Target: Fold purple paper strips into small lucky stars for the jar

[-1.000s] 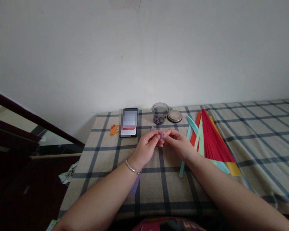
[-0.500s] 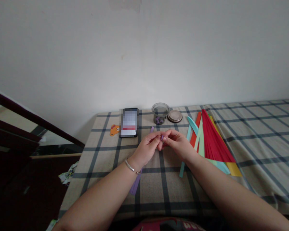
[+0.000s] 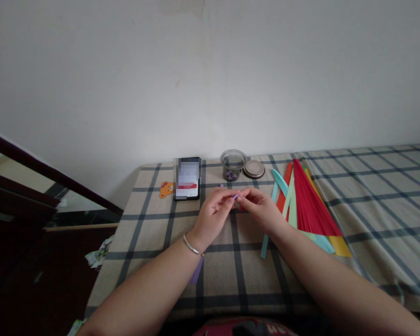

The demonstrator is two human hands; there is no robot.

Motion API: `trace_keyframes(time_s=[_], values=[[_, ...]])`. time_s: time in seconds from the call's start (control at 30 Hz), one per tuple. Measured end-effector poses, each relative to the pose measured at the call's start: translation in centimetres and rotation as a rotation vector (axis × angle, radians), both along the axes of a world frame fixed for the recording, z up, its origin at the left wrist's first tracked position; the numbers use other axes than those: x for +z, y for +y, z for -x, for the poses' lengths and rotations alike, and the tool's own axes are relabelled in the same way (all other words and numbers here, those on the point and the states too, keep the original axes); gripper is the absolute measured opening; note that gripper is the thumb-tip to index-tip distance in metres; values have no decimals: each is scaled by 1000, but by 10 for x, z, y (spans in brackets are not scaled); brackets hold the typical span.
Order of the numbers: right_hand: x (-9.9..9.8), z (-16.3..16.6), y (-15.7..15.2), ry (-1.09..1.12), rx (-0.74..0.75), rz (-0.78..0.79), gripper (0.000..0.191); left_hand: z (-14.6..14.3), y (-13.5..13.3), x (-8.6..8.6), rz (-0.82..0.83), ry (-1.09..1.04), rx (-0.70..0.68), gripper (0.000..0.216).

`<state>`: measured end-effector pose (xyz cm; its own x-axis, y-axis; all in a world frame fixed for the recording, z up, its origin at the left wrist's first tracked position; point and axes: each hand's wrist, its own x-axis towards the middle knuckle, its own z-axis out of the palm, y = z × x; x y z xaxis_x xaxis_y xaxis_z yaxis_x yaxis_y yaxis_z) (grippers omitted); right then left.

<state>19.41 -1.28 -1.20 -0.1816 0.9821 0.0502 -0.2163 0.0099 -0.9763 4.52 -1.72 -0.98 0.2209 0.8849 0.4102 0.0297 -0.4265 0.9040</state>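
Between my two hands is a small folded purple paper strip [image 3: 235, 197]. My left hand [image 3: 215, 212] pinches it from the left, with thumb and forefinger closed. From the right, my right hand [image 3: 261, 210] also pinches it, fingertips meeting the left ones. Loose purple paper strips [image 3: 197, 271] lie on the table, partly hidden under my left wrist. Behind my hands stands a clear plastic cup [image 3: 233, 164] with several small purple pieces at its bottom. Its round lid [image 3: 254, 169] lies to the right of it.
A phone [image 3: 188, 179] lies at the back left, beside an orange bear-shaped cutout [image 3: 166, 189]. To the right, a fan of red paper strips [image 3: 311, 205] overlaps blue, green, orange and yellow ones. The checked tablecloth [image 3: 143, 238] reaches the wall. A dark railing [image 3: 56, 170] runs at the left.
My fingers have shifted slightly around the purple paper strip, and more of it shows between the fingertips. My left wrist has turned a little. The things on the table have stayed put.
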Motion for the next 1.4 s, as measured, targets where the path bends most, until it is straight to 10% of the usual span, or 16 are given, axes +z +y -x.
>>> trace_keyframes(time_s=[0.93, 1.4], values=[[-2, 0, 0, -11, -62, -11, 21, 0, 1, -7, -65, 132, 112, 10], [4, 0, -3, 253, 41, 226, 23, 5, 5, -2, -315, 219, 175, 8]])
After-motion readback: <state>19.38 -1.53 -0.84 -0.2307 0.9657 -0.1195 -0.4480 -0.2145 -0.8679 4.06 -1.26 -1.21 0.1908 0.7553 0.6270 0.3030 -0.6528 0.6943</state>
